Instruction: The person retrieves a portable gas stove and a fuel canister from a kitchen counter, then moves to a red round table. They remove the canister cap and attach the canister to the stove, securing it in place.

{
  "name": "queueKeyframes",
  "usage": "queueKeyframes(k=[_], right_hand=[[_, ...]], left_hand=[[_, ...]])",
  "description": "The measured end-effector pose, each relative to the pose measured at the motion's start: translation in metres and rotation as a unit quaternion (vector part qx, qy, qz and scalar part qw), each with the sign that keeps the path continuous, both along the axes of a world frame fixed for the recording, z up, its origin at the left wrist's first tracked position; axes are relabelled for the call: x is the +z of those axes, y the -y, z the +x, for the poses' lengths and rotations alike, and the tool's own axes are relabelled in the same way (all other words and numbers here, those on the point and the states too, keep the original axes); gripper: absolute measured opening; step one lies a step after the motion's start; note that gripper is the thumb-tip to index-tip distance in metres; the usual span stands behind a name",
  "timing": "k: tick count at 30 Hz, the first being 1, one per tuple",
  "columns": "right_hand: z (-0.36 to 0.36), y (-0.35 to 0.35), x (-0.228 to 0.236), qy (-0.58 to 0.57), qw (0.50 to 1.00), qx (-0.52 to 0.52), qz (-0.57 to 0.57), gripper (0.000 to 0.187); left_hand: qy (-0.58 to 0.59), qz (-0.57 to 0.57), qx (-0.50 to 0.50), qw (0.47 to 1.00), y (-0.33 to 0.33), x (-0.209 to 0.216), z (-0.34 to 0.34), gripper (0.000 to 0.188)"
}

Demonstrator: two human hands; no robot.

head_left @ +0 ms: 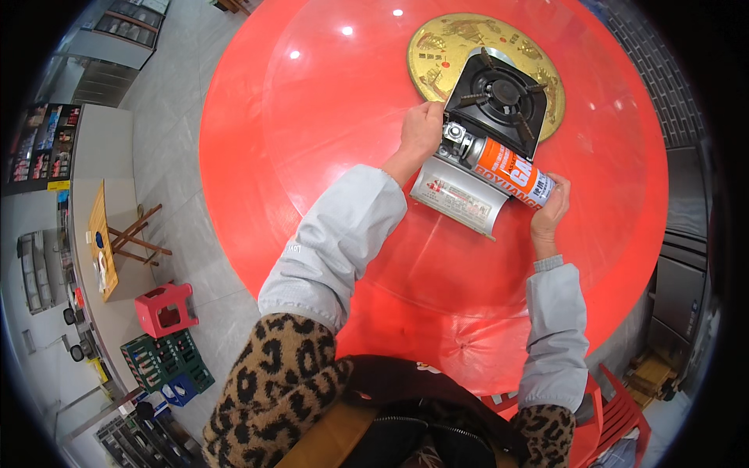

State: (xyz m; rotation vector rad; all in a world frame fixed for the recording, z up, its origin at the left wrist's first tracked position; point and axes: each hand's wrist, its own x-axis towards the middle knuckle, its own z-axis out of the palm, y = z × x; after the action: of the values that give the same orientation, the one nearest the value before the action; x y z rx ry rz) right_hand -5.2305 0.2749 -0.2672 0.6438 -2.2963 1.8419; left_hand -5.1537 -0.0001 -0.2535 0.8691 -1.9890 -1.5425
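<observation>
A black portable gas stove [507,95] rests at the far side of the round table, partly over a gold patterned disc [437,48]. Its compartment lid [456,201] hangs folded out toward me. An orange and white gas canister [511,168] lies in the compartment, its neck by the metal valve fitting [454,132]. My left hand [422,131] is closed on the stove's left end beside that fitting; its fingertips are partly hidden. My right hand [552,207] is closed around the canister's right, bottom end.
A red cover lies over the round table [312,140]. On the floor to the left are a red stool [166,309], a green bottle crate [168,359] and a wooden folding table [105,242]. A red chair [620,417] stands at lower right, near steel cabinets [679,288].
</observation>
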Motion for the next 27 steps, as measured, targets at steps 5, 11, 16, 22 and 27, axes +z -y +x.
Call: queueKeyframes(k=[5,11,16,22,27], right_hand=[[0.000,0.000,-0.003,0.021,0.999,0.015,-0.028,0.033],[0.002,-0.003,0.000,0.021,1.000,0.020,-0.008,0.033],[0.002,-0.007,0.004,0.041,0.998,0.035,0.014,0.035],[0.005,-0.005,0.007,0.086,0.995,0.047,-0.027,0.039],[0.005,-0.013,0.013,0.095,0.992,0.057,-0.064,0.041]], left_hand=[[-0.013,0.007,0.004,1.000,0.000,0.001,-0.001,0.038],[-0.011,0.037,-0.018,0.999,0.004,0.002,0.000,0.039],[-0.048,0.077,0.011,0.996,0.001,0.006,0.000,0.043],[-0.022,0.117,0.027,0.993,0.002,0.019,0.005,0.052],[0.000,0.240,0.018,0.971,0.012,0.038,0.018,0.059]])
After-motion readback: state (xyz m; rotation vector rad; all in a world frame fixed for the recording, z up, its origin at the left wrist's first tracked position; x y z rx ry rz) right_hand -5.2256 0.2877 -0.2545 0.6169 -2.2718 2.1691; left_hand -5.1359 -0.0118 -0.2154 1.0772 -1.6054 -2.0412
